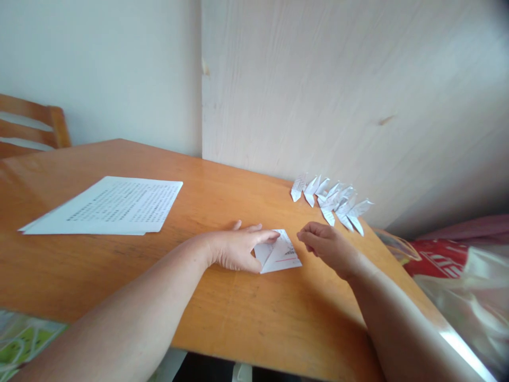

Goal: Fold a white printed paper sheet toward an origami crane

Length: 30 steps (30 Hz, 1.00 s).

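Observation:
A small folded piece of printed white paper point(280, 254) lies on the orange wooden table point(222, 212). My left hand point(236, 248) rests on its left part, fingers stretched flat and pressing the fold down. My right hand point(328, 246) hovers just right of the paper, fingers curled loosely inward, with nothing visible in them and not touching the paper.
Several finished folded paper pieces point(332, 201) lie in a row by the pale wooden board point(338, 90) at the back. A stack of printed sheets point(115, 207) lies at the left. A wooden chair point(32, 124) stands behind, and red and clear bags point(453, 265) sit at the right.

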Available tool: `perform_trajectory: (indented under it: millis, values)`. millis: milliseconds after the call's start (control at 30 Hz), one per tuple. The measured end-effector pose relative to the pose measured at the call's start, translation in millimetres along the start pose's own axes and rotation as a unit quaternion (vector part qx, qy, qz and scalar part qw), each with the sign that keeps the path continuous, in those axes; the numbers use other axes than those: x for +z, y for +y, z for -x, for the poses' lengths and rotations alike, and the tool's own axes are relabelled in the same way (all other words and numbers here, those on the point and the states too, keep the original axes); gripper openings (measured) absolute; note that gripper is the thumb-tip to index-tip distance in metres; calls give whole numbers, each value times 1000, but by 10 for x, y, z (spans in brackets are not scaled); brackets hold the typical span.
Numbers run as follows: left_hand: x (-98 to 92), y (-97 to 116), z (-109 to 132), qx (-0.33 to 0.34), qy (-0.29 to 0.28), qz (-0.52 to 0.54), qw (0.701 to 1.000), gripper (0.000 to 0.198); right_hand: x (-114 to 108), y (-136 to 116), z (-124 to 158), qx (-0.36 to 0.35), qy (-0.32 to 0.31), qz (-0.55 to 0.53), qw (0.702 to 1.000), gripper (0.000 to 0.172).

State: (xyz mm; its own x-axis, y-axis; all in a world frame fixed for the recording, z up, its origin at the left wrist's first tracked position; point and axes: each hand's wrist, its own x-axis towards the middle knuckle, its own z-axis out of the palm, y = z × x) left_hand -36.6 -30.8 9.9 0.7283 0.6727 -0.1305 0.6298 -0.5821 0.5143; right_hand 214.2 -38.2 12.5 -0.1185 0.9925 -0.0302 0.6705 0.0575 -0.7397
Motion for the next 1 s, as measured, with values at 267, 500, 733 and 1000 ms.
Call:
perform_trajectory:
  millis: [267, 500, 733, 1000]
  values:
    - [-34, 4, 8, -23, 82, -52, 995, 65, -57, 137, -116, -3, 24, 114, 993, 15]
    - [47, -22, -50, 13, 120, -32, 992, 59, -125, 229, -175, -10, 51, 159, 986, 11]
    - [150, -43, -142, -5, 170, 53, 984, 28, -177, 217, -175, -19, 83, 184, 979, 11]
    - [169, 30, -197, 102, 128, -92, 982, 40, -171, 146, -145, -14, 63, 199, 978, 12]
